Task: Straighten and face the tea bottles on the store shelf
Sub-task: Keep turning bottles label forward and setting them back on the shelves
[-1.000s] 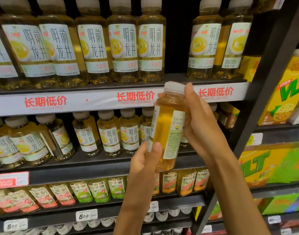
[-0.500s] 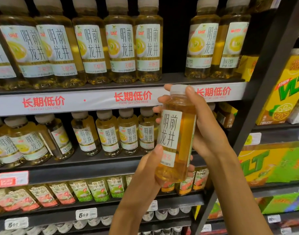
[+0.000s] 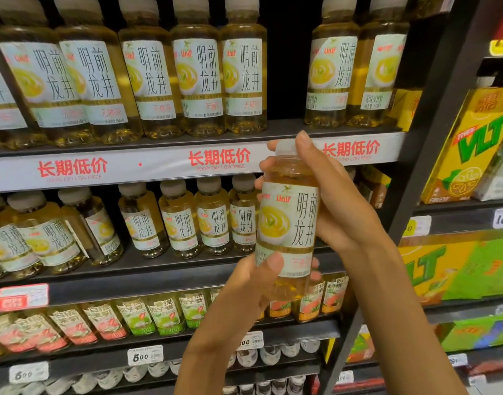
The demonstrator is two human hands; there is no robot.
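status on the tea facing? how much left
Done: most top-shelf bottles stand upright, labels forward. In hand: one bottle, label facing out, gripped by the left hand and right hand, off the shelf. Left: the turned, leaning bottles at the middle shelf's left end, plus a top-row gap.

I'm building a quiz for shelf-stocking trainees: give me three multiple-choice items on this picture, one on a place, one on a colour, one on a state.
1. Where is the gap in the top shelf's bottle row?
A. right of centre B. far left C. none

2. What colour is the big lettering on the price strip?
A. blue B. red C. black

3. Which way does the held tea bottle's label face?
A. away B. toward the camera C. downward

Answers: 1 A, dark space above the held tea bottle. 2 B, the price strip carries red characters. 3 B, label readable between left hand and right hand.
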